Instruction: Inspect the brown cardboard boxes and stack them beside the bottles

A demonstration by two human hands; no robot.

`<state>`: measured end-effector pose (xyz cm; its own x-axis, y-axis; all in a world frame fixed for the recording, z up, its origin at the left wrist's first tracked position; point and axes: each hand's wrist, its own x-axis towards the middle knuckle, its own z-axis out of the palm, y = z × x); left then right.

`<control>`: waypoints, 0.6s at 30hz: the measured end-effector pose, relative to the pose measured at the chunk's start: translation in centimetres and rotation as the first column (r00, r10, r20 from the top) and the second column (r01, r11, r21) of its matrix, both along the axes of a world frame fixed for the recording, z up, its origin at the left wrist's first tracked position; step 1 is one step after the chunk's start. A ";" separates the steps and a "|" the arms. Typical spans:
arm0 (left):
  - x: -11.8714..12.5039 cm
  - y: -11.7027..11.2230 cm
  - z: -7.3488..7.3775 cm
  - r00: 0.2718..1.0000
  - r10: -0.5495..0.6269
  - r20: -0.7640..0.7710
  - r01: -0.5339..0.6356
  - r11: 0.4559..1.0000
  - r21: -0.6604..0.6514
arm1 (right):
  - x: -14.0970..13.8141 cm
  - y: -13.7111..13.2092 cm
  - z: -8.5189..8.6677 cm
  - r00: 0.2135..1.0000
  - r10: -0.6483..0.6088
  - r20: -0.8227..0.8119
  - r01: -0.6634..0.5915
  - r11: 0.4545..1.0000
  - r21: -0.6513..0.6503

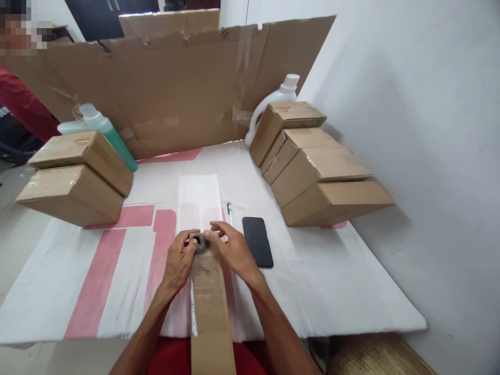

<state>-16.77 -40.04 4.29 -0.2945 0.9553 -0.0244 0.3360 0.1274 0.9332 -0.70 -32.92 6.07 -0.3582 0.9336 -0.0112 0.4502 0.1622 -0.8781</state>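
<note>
A small grey-brown ring-shaped piece with a dark hollow sits at the far end of a long narrow cardboard piece. My left hand grips its left side, thumb pressed by the hollow. From the right, my right hand has bent fingers at its other edge; the index finger is raised and the exact contact is partly hidden. The cardboard runs back over the table's front edge to my lap. Right of my right hand lies a black phone, and beyond it a pen.
A white sheet lies ahead on the white-and-pink cloth. Cardboard boxes stand left and right, with a green bottle and a white jug behind. A cardboard panel closes the back. A person in red is far left.
</note>
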 end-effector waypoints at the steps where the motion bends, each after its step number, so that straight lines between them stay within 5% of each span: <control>1: 0.0 0.0 0.2 1.000 -0.007 0.006 0.007 1.000 -0.015 | 0.6 0.5 -0.1 1.000 -0.024 0.001 0.024 0.999 -0.026; 3: 0.0 0.3 0.8 1.000 -0.016 0.015 0.017 0.998 -0.053 | 1.4 1.7 -0.5 0.974 -0.078 0.213 0.093 0.994 -0.062; 7: 0.1 0.9 1.6 0.998 -0.047 0.041 0.051 0.993 -0.110 | 0.8 3.7 -1.8 0.781 -0.053 0.622 0.167 0.978 -0.126; 13: 0.1 1.2 1.4 0.991 -0.071 0.113 0.084 0.989 -0.118 | 0.0 4.8 -3.2 0.752 -0.067 0.656 0.223 0.962 -0.158; 18: 0.4 0.7 0.9 0.985 -0.030 0.168 0.053 0.990 -0.134 | 1.6 5.2 -4.1 0.817 -0.060 0.573 0.187 0.968 -0.166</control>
<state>-16.40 -39.35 5.21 -0.2360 0.9507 -0.2012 0.1866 0.2475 0.9507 0.89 -27.76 2.02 -0.1116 0.9226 -0.3692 0.8770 -0.0833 -0.4733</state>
